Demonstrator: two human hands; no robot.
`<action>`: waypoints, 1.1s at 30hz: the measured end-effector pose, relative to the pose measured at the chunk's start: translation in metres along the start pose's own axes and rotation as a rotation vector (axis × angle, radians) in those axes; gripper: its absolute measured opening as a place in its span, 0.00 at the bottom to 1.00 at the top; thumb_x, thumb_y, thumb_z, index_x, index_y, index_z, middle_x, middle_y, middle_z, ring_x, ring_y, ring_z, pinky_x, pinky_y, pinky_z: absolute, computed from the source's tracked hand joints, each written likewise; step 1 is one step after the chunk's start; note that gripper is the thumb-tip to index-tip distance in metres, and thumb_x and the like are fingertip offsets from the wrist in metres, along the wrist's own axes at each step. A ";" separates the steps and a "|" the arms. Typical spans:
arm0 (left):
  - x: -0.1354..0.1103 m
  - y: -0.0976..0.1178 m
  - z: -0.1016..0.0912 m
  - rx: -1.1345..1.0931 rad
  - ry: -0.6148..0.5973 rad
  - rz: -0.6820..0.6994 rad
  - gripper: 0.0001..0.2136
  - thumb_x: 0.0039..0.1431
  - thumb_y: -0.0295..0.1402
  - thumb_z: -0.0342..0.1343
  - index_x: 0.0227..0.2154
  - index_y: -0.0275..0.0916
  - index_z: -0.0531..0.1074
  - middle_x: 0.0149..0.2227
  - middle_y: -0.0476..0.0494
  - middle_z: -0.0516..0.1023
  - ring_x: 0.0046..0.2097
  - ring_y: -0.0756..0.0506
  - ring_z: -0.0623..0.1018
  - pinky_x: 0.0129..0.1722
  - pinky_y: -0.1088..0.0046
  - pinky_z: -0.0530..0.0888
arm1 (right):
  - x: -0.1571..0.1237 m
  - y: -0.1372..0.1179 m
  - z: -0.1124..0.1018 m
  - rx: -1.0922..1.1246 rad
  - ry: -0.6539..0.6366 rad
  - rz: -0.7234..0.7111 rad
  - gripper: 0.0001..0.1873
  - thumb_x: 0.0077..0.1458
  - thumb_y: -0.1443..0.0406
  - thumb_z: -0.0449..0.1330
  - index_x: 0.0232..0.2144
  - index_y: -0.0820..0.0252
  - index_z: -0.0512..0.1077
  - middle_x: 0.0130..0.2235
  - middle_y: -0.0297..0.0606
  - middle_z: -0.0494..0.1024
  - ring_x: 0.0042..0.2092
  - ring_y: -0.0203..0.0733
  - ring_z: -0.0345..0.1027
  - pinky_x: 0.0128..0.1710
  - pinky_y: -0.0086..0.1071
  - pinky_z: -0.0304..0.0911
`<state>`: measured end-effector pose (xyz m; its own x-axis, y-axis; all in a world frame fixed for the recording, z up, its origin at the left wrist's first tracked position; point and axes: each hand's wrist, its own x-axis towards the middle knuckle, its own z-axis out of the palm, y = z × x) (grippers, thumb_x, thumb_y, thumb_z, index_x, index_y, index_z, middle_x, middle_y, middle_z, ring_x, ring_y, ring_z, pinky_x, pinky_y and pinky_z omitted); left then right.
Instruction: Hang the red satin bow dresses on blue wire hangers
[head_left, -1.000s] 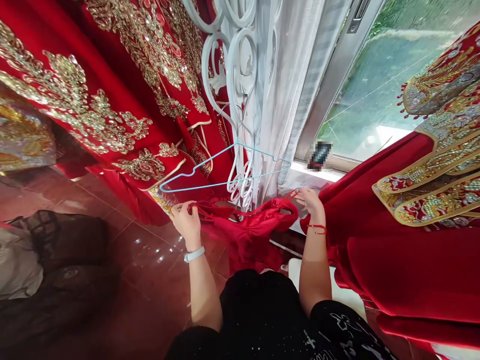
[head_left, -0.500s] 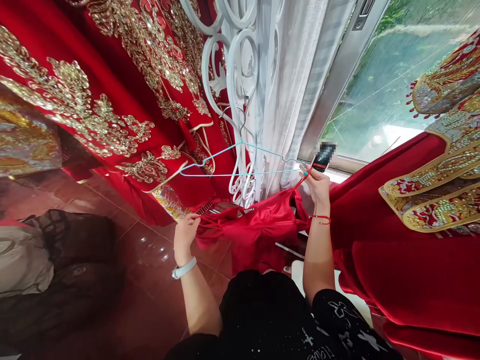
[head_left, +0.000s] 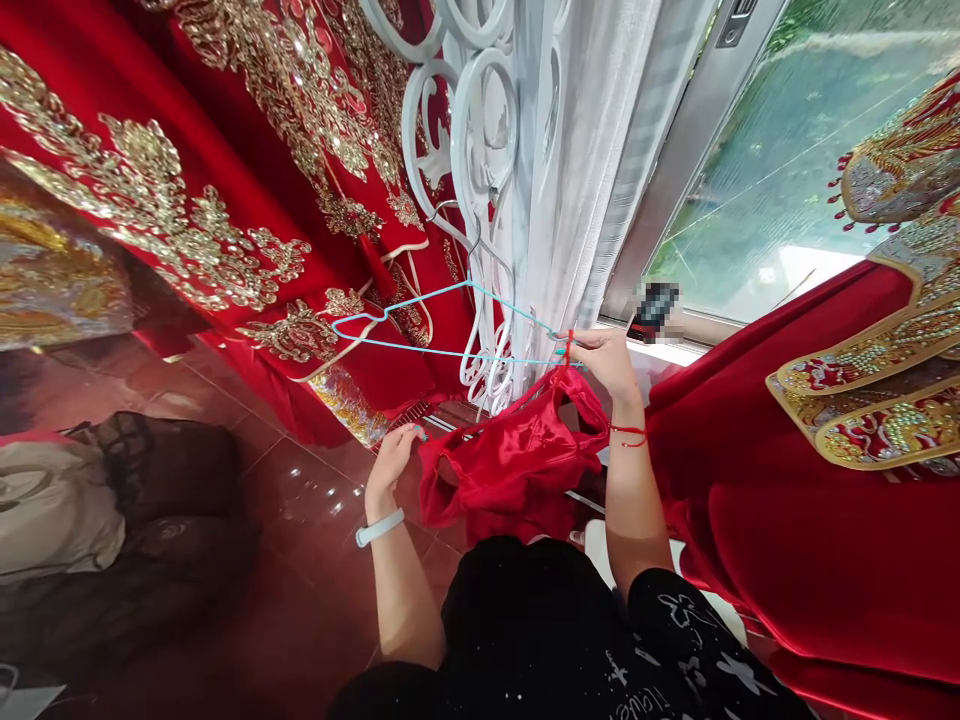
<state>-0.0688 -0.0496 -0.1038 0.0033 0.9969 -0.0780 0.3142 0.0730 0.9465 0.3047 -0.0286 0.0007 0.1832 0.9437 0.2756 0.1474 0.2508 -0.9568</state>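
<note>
A shiny red dress (head_left: pixel 517 450) with thin straps hangs between my hands. My right hand (head_left: pixel 611 368) pinches a red strap at the right end of a light blue wire hanger (head_left: pixel 427 349); the strap loops over that end. The hanger's hook is up against the white scrollwork stand, and its left end is bare. Lower down, my left hand (head_left: pixel 391 460) has its fingers closed at the dress's left upper edge, apart from the hanger. What exactly those fingertips hold is partly hidden.
Red gowns with gold beading (head_left: pixel 285 260) hang at left, and another embroidered red garment (head_left: pixel 862 400) hangs at right. A white scrollwork metal stand (head_left: pixel 409 130) is ahead, beside a white curtain and a window (head_left: pixel 757 200). Dark bags (head_left: pixel 180 480) lie on the tiled floor.
My right hand has moved left and down onto the hanger's right end with the strap. The hanger has tilted and shifted left. My left hand has moved slightly right, and the dress bodice has opened out.
</note>
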 end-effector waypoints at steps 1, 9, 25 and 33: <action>-0.002 0.000 0.003 -0.085 -0.063 -0.031 0.13 0.51 0.44 0.54 0.24 0.40 0.75 0.29 0.42 0.79 0.35 0.44 0.77 0.41 0.67 0.77 | -0.001 0.000 0.003 -0.021 -0.031 0.009 0.11 0.44 0.58 0.68 0.25 0.60 0.83 0.28 0.38 0.84 0.35 0.47 0.78 0.35 0.38 0.74; -0.021 0.005 -0.001 -0.317 -0.245 -0.151 0.22 0.44 0.39 0.69 0.44 0.37 0.83 0.35 0.41 0.84 0.31 0.48 0.79 0.38 0.69 0.79 | -0.011 0.003 0.006 -0.220 0.033 -0.060 0.10 0.43 0.61 0.65 0.29 0.59 0.77 0.27 0.33 0.77 0.30 0.37 0.68 0.32 0.31 0.64; 0.039 0.089 -0.042 -0.119 0.281 0.304 0.23 0.46 0.52 0.69 0.37 0.36 0.83 0.39 0.37 0.86 0.46 0.40 0.82 0.53 0.58 0.77 | 0.015 -0.010 -0.037 -0.727 0.168 -0.451 0.10 0.57 0.64 0.62 0.37 0.50 0.84 0.29 0.35 0.69 0.37 0.45 0.63 0.44 0.42 0.60; 0.055 0.152 -0.020 0.357 -0.123 0.510 0.13 0.60 0.42 0.55 0.34 0.38 0.79 0.37 0.40 0.83 0.42 0.41 0.80 0.50 0.62 0.77 | 0.019 -0.010 -0.036 -0.795 0.180 -0.460 0.13 0.58 0.64 0.58 0.36 0.51 0.84 0.30 0.36 0.69 0.38 0.47 0.62 0.45 0.43 0.57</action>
<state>-0.0397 0.0168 0.0415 0.3381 0.8921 0.2996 0.5415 -0.4448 0.7134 0.3416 -0.0205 0.0185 0.0794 0.7240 0.6852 0.8520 0.3075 -0.4237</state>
